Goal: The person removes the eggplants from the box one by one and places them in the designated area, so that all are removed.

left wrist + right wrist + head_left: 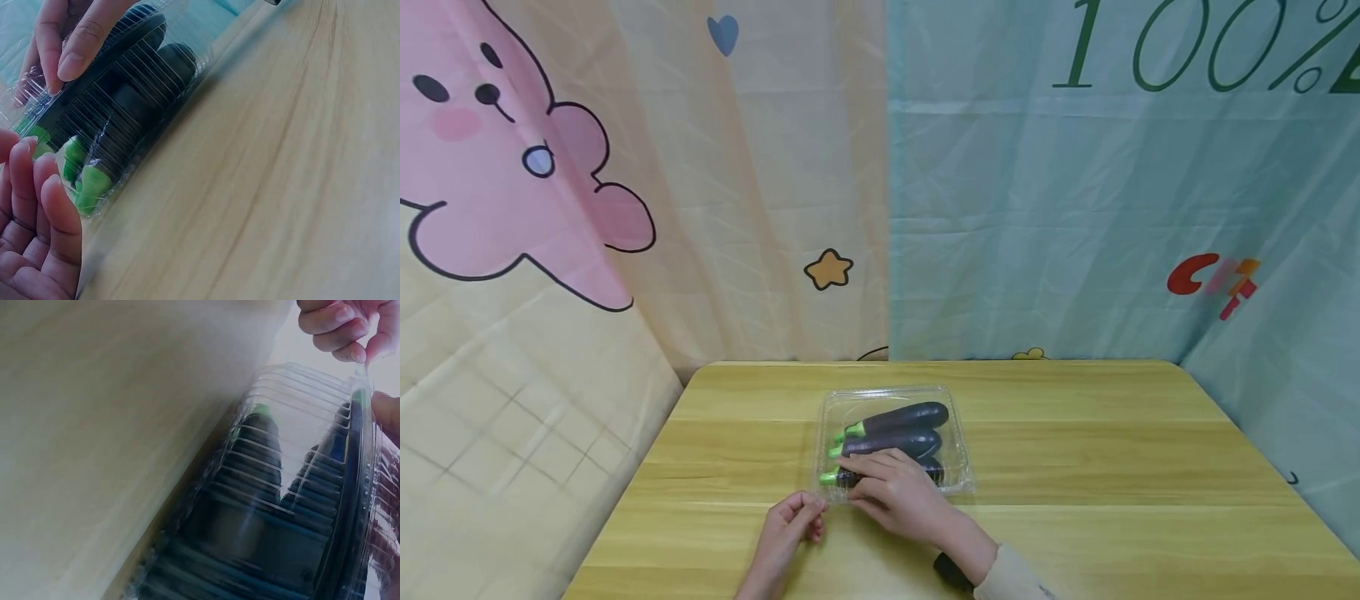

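Near the far edge of the table (1120, 467), a clear container (957, 458) held eggplants (891, 442). Left hand (792, 521) pinched its near-left corner; right hand (906, 498) rested, fingers extended, across its top, presumably preventing shifting.

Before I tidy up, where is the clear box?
In the head view, the clear box lies slightly left of centre on the table, around the eggplants, its near-left corner at the left hand.

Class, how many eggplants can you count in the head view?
3 visible inside the clear plastic container: far eggplant, middle eggplant and near eggplant, partly covered by the right hand. More may be hidden.
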Tool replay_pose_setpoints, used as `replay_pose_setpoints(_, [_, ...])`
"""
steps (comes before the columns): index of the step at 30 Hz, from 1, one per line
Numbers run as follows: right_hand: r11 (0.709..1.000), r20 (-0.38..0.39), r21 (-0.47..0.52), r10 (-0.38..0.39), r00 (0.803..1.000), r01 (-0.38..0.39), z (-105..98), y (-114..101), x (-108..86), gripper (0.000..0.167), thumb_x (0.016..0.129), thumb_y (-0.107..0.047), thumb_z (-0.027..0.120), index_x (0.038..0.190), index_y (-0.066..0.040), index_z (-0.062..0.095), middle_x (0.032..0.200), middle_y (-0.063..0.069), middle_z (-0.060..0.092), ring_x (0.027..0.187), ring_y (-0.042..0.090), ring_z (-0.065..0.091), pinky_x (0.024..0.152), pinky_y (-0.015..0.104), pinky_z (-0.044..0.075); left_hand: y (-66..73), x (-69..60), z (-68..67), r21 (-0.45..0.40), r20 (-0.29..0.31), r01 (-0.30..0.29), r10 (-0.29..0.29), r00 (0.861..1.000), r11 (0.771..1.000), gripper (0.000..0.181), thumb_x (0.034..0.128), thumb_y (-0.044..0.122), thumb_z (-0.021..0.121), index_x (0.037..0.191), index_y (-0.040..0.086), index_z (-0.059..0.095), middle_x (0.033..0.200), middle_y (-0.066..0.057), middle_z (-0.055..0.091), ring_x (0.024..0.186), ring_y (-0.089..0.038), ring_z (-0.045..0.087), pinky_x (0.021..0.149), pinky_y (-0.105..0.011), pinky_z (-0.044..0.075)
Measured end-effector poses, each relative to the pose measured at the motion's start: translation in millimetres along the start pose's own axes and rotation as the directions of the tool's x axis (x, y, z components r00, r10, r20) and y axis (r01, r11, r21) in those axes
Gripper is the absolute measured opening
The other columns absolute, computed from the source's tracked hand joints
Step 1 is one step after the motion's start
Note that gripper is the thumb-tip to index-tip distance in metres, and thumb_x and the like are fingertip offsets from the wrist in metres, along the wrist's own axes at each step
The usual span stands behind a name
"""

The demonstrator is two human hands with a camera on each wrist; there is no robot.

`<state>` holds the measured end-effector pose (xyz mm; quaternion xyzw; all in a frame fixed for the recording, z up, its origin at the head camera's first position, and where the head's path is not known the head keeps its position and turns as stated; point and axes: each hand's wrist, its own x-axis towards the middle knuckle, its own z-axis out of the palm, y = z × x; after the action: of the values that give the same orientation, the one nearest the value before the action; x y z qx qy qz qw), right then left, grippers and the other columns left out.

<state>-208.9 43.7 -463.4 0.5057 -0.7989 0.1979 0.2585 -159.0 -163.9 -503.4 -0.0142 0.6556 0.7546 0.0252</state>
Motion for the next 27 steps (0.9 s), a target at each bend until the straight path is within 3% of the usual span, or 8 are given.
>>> replay_pose_setpoints(15, [1.0,0.034,0.016,0.002,0.999,-0.003,-17,7,-17.0,0.007,0.081,-0.021,0.075,0.087,-0.019,0.072,0.129,0.003,0.058,0.121,0.017,0.05,0.099,0.042,0.039,-2.9,-2.5,-3.2,-0.004,-0.022,-0.042,0.042,0.999,0.999,0.018,0.0888,0.003,0.058,0.083,-0.015,0.055,0.068,-0.005,0.055,0.059,-0.01,0.051,0.056,-0.023,0.047])
replay_pose_setpoints(21, [1.0,0.025,0.028,0.009,1.0,-0.01,-23,12,-25.5,0.01,0.078,-0.019,0.077,0.088,-0.019,0.072,0.129,0.004,0.058,0.122,0.019,0.049,0.099,0.044,0.038,-1.5,-3.3,-2.4,0.004,-0.024,-0.042,0.042,0.999,0.999,0.014,0.0883,0.003,0.059,0.08,-0.008,0.058,0.066,-0.003,0.055,0.058,-0.01,0.051,0.055,-0.022,0.047])
replay_pose_setpoints(27, [1.0,-0.003,0.01,0.017,1.0,-0.017,-30,19,-37.7,0.01,0.079,-0.021,0.076,0.089,-0.02,0.074,0.128,0.004,0.059,0.122,0.018,0.05,0.099,0.044,0.038,0.8,-2.2,0.9,0.006,-0.015,-0.051,0.051,0.999,0.999,0.022,0.0886,0.003,0.058,0.084,-0.018,0.053,0.068,-0.005,0.055,0.059,-0.009,0.051,0.055,-0.022,0.047])
